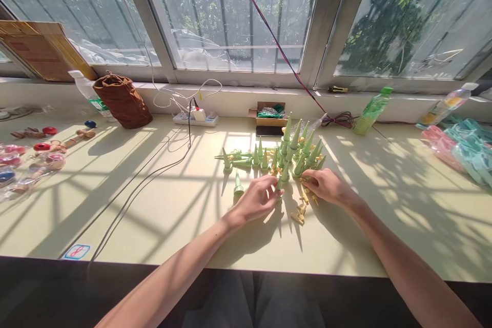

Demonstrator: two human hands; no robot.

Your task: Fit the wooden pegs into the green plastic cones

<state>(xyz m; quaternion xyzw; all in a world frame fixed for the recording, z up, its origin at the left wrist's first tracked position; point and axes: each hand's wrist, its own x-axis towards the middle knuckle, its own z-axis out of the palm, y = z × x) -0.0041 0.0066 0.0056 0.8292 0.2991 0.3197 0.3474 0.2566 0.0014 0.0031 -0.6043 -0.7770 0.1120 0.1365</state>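
Observation:
A cluster of pale green cone-shaped plastic pieces [292, 151] stands and lies on the cream table [161, 205], with small yellow parts [300, 213] scattered at its near side. My left hand [257, 199] reaches into the near edge of the cluster, fingers curled around a green cone [283, 175]. A single cone [238, 184] stands just left of that hand. My right hand [325, 185] rests on the table at the cluster's right side, fingers bent and pinching at small yellow parts [305, 180].
A brown pouch [123, 100], a power strip [196, 119] with cables, a small cardboard box [271, 113] and a green bottle [371, 111] line the window sill. Wooden toys with red and blue balls [46, 138] lie at left, bagged teal items [467, 151] at right.

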